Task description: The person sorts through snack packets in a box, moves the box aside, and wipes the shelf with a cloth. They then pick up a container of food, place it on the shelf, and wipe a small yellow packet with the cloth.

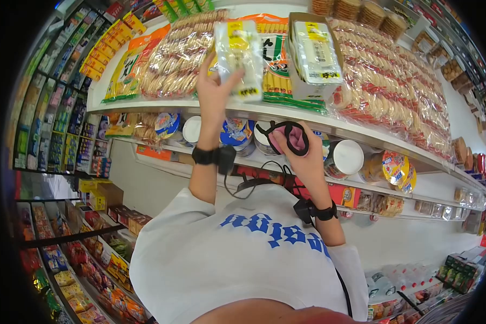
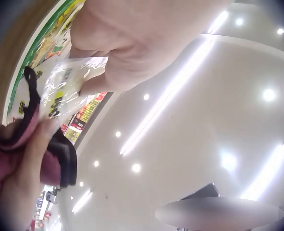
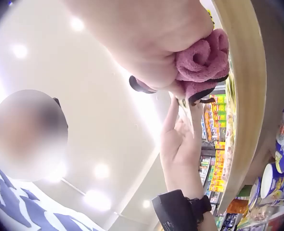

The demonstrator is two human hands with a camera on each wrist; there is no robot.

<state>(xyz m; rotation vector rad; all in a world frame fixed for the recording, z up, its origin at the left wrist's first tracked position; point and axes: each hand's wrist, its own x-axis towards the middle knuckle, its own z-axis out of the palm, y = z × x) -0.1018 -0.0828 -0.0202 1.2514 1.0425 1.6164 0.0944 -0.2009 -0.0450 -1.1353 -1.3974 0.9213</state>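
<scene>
Up at the shelf, the left hand pinches a packet between thumb and fingers, just left of the box, while the right hand grips a pink cloth, fingers curled

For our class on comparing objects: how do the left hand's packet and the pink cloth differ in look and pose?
The packet is mainly white and yellow; the pink cloth has black edging. The packet looks shiny; the pink cloth looks fuzzy. The packet is flat; the pink cloth is bunched. Both are held: the packet in the left hand, the pink cloth in the right hand.
</scene>
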